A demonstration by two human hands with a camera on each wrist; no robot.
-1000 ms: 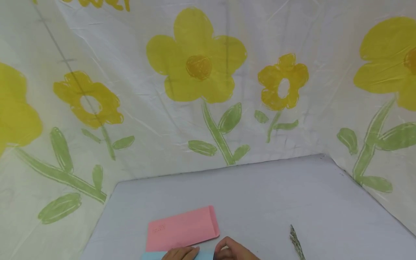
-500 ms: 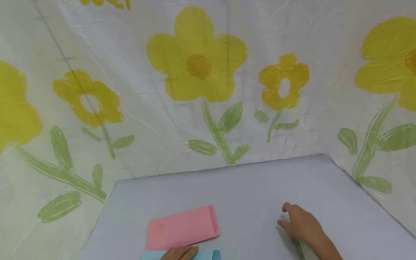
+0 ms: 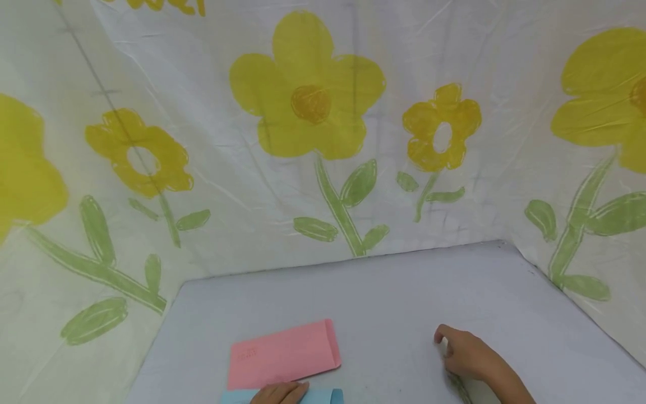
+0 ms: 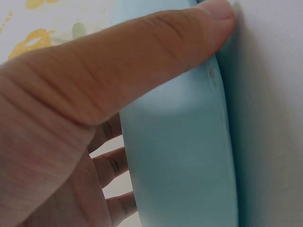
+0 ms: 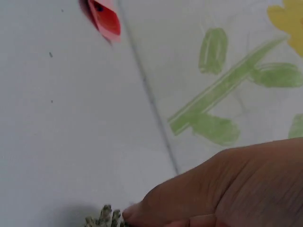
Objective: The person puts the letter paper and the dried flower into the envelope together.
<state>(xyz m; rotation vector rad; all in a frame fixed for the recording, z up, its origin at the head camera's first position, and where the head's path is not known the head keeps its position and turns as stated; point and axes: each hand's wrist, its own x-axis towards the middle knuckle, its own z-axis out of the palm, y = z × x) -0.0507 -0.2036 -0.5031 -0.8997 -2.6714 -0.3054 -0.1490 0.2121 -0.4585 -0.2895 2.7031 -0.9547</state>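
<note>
At the bottom edge of the head view, my left hand (image 3: 279, 393) holds a light blue envelope (image 3: 323, 396). In the left wrist view the thumb lies across the blue envelope (image 4: 177, 156) and the other fingers are behind it. Off to the right, my right hand (image 3: 466, 354) pinches a dried greenish sprig (image 3: 458, 388), which lies along the table under the hand. The right wrist view shows the sprig's tip (image 5: 105, 218) by the thumb; the other fingers are mostly hidden there.
A pink envelope (image 3: 282, 356) with small print lies just beyond the blue one, its flap end to the right. The pale table (image 3: 383, 303) is bounded at the back and sides by a white sheet (image 3: 222, 235) painted with yellow flowers.
My right hand has left the blue envelope's right end, moved right to the sprig, and its fingers have closed on it. The left hand has stayed on the blue envelope.
</note>
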